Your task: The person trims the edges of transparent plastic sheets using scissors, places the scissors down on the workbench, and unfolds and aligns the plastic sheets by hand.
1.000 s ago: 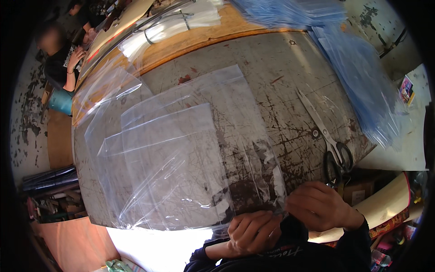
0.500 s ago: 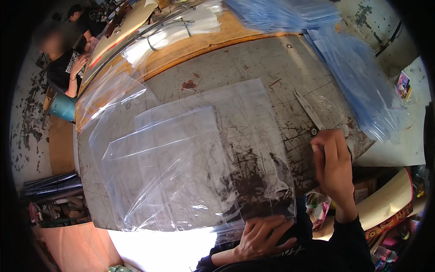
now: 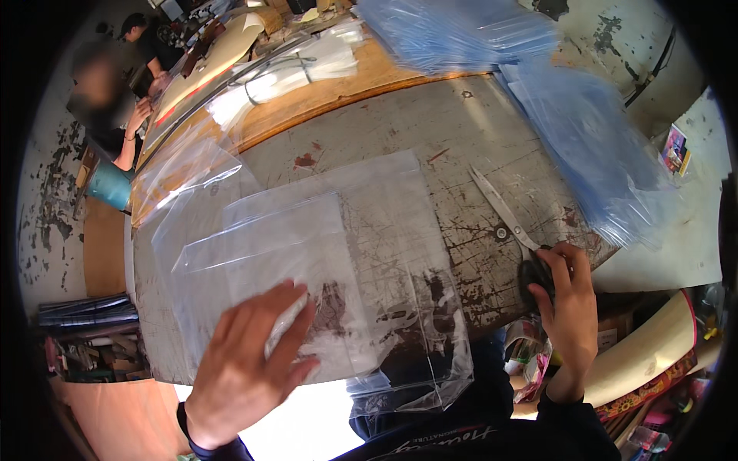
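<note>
My left hand, fingers apart, hovers over or rests on a clear plastic sheet near the table's front edge; contact is hard to make out. Beneath and beside it, a wider clear sheet overhangs that edge at the right. At the right side of the table lies a pair of scissors, its blades slightly parted and pointing away from me. My right hand has thumb and fingers closed around the scissors' dark handles. More loose clear plastic lies crumpled at the left.
Blue-tinted plastic sheets are piled at the far right and along the right edge. A tied bundle of clear plastic lies on the wooden board. Two people work at the far left. A cream roll stands below right.
My left hand has lifted from the sheet's near right corner and swung left over the plastic. The right hand has moved nearer to me with the scissors, whose blades now show apart. The view has shifted slightly.
</note>
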The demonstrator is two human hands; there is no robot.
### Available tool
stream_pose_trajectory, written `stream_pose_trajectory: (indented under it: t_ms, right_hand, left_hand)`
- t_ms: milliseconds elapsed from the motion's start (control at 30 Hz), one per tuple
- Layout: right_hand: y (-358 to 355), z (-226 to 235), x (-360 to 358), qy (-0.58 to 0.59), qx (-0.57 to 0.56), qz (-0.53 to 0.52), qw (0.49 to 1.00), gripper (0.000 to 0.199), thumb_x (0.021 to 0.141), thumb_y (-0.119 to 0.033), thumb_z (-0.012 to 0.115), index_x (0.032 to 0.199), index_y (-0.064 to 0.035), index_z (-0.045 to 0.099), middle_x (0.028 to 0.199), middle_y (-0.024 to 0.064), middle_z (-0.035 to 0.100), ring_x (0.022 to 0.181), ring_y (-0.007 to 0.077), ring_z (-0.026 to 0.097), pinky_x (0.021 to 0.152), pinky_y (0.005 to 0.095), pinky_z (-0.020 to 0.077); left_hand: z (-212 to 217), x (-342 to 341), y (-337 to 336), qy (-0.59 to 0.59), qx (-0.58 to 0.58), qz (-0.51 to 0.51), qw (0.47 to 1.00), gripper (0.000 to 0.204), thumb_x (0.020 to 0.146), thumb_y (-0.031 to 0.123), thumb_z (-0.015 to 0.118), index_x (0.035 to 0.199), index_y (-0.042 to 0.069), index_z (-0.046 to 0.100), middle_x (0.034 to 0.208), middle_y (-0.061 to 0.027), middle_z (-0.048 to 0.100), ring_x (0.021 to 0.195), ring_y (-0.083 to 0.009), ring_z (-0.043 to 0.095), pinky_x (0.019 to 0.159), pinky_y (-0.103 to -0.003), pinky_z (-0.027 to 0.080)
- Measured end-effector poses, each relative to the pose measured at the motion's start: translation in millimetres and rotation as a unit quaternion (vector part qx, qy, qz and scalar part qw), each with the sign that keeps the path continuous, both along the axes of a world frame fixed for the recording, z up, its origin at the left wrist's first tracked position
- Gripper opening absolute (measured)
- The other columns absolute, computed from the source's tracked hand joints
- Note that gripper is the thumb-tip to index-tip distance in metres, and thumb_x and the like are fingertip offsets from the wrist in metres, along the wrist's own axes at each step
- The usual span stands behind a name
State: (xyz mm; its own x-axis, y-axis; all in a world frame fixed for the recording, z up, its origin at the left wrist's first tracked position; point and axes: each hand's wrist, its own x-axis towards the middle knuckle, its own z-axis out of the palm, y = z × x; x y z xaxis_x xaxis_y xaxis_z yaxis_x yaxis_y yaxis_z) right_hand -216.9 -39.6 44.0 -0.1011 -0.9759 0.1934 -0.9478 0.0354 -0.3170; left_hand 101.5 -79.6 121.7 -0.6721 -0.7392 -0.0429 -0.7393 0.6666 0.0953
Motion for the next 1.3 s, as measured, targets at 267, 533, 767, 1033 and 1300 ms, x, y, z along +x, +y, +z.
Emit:
stream_pose_trajectory:
  t_ms: [267,533,767,1033,1300]
  right_hand:
    - [3.8,-2.9,-6.3,-0.054,-0.027,-0.021,0.998,0.039,0.073,-0.004,0.065,0.111,-0.0050,0.054,0.093,0.0162,0.055,0.086,0.0346,0.055,0.069,0.0413,0.0454]
    - [6.0,9.8,-21.8,-0.248,0.037,-0.077,0.965,0.033,0.080,-0.006,0.062,0.112,-0.0024,0.056,0.098,0.0203,0.062,0.090,0.0333,0.062,0.077,0.0345,0.0471]
    - [0.3,6.4,-18.3,-0.260,0.025,-0.048,0.964,0.028,0.082,-0.006,0.058,0.109,-0.0007,0.056,0.093,0.0186,0.060,0.084,0.0357,0.059,0.075,0.0342,0.0451]
    - [-0.6,-5.4,-17.4,-0.219,-0.055,-0.008,0.974,0.028,0.083,-0.006,0.056,0.111,-0.0044,0.055,0.090,0.0179,0.057,0.081,0.0357,0.057,0.071,0.0369,0.0440]
    - [12.5,-6.3,-17.0,-0.306,-0.036,-0.069,0.949,0.037,0.081,-0.010,0.061,0.117,-0.0061,0.052,0.089,0.0137,0.058,0.079,0.0245,0.059,0.072,0.0314,0.0453]
  left_hand:
    - [-63.4,-52.5,-133.6,0.100,-0.065,-0.043,0.992,0.053,0.081,0.022,0.064,0.124,-0.002,0.046,0.131,-0.0181,0.041,0.116,-0.0368,0.045,0.097,-0.042,0.038]
    - [-78.3,-77.6,-178.8,0.208,0.107,-0.084,0.969,0.036,0.077,0.014,0.068,0.108,0.006,0.053,0.109,-0.0114,0.050,0.098,-0.0282,0.054,0.084,-0.037,0.046]
    - [-75.9,-15.6,-199.3,0.282,-0.112,-0.063,0.951,0.015,0.077,0.006,0.065,0.083,0.004,0.051,0.091,-0.0085,0.057,0.089,-0.0241,0.058,0.077,-0.034,0.048]
    - [37.2,179.0,-171.5,0.166,-0.421,0.204,0.868,0.016,0.091,0.006,0.049,0.106,0.004,0.053,0.099,-0.0086,0.064,0.087,-0.0146,0.060,0.075,-0.027,0.047]
    - [86.8,140.9,-11.5,0.033,-0.709,0.100,0.698,0.022,0.092,0.002,0.047,0.109,-0.009,0.040,0.097,-0.0182,0.064,0.075,-0.0171,0.066,0.059,-0.025,0.053]
